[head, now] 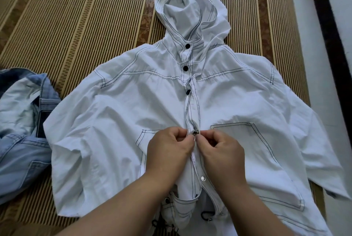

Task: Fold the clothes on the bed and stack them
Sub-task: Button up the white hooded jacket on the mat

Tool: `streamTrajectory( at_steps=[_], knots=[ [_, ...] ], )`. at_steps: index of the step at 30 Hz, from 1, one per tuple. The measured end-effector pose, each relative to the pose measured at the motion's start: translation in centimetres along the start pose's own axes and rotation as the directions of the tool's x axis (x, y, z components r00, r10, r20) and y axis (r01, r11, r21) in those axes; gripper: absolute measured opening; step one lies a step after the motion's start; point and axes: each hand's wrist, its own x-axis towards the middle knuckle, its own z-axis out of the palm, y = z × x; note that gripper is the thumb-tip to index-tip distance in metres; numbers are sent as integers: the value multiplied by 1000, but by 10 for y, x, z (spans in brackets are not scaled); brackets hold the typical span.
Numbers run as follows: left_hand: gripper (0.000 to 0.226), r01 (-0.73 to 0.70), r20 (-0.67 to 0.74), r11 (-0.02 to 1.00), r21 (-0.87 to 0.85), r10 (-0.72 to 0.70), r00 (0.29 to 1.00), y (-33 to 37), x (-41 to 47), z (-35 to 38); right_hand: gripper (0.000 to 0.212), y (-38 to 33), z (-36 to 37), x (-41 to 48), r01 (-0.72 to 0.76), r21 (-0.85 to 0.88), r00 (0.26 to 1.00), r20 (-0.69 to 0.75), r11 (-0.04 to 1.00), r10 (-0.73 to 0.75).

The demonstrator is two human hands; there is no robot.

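— What covers the bed?
— A striped bamboo mat (76,26); a white hooded jacket (133,111) lies spread front-up on it.
— The hands?
— The fingers of the left hand (169,148) and right hand (221,150) pinch its front edges at a metal snap (195,132). Crumpled denim clothes (21,131) lie just left.

You have soft, even daylight here, bright enough everywhere. The white jacket (133,111) stays pale without glare, so its creases show as gentle grey shadows and its dark stitching reads sharply. The pale strip (309,26) on the right is nearly washed out. The wide lens bows the striped mat (76,26) toward the edges, and the denim (19,131) at the left looks slightly soft.
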Motion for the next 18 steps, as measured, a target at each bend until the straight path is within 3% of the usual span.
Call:
streamTrajectory(
  at_steps=[4, 11, 18],
  knots=[
    [11, -16, 38, 1000, 0, 16, 999, 0, 1, -2, 8, 3, 2, -1, 115, -122, 993, -19, 986, -118],
    [23, -18, 107, 1000, 24, 16, 994, -1, 4, 2, 6, 8, 7, -3, 260, -268, 960, -32, 928, -278],
    [28, -72, 157, 993, 93, 57, 986, -4, 6, 1, 8, 12, 12, -2, 265, -235, 963, 12, 935, -269]
  ],
)
